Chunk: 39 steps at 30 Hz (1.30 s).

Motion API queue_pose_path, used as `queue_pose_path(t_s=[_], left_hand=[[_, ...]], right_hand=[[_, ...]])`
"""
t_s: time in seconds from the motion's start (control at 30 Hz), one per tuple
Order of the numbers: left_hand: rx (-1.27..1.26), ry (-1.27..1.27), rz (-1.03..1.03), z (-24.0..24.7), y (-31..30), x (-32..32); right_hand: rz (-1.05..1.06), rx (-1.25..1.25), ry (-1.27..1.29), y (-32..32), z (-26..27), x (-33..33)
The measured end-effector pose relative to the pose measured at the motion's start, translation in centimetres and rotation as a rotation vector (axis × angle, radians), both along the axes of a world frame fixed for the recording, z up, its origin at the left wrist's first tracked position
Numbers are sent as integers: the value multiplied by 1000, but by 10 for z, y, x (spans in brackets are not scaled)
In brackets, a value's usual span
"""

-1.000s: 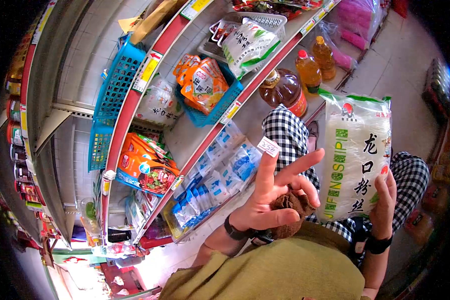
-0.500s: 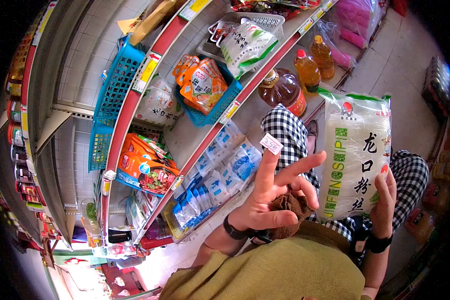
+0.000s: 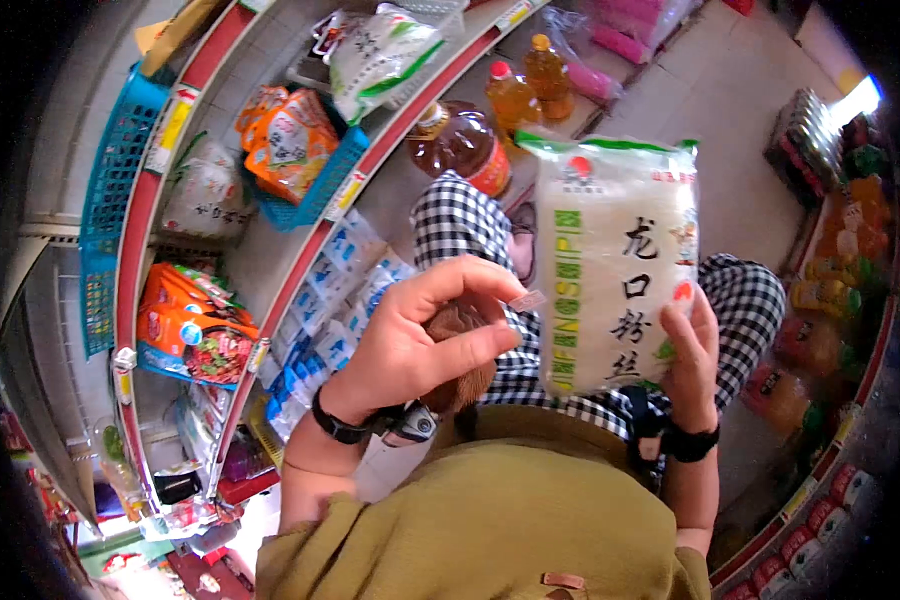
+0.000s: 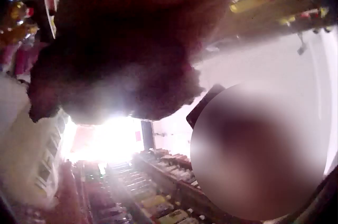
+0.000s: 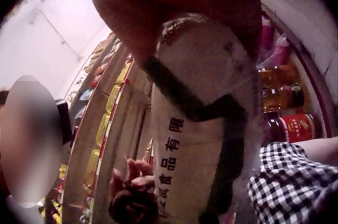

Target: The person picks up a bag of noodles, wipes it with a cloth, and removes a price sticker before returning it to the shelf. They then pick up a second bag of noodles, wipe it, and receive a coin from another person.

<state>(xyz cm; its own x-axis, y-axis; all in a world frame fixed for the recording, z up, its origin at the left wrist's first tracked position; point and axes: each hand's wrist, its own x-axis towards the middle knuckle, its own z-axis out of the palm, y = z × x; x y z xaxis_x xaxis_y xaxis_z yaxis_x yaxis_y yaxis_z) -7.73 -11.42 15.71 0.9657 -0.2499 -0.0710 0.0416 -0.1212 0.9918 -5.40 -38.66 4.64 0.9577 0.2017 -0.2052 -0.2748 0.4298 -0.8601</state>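
On my left run red-edged shelves; another red-edged shelf lines my right. Between them I see a pale tiled floor, and white light glares at the near left.

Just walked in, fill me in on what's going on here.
A person is handling a noodle bag beside stocked shelves. The right hand holds the bag by its lower side. The left hand grips a brown cloth and has a small tag at its fingers, close to the bag; whether tag and bag touch is unclear.
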Motion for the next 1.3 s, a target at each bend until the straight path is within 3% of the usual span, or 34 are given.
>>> queue_pose_path(t_s=[0.37, 0.5, 0.7, 0.9, 1.3], left_hand=[[466, -335, 6, -7, -38, 35], [487, -303, 9, -9, -38, 37], [111, 4, -21, -6, -29, 36], [-64, 280, -8, 6, -29, 32], [-333, 396, 5, 8, -29, 24]], right_hand=[[-21, -148, -97, 10, 9, -3], [-10, -214, -109, 8, 8, -3], [-16, -132, -69, 9, 12, -1], [-18, -99, -50, 10, 12, -2], [2, 0, -9, 10, 20, -5]])
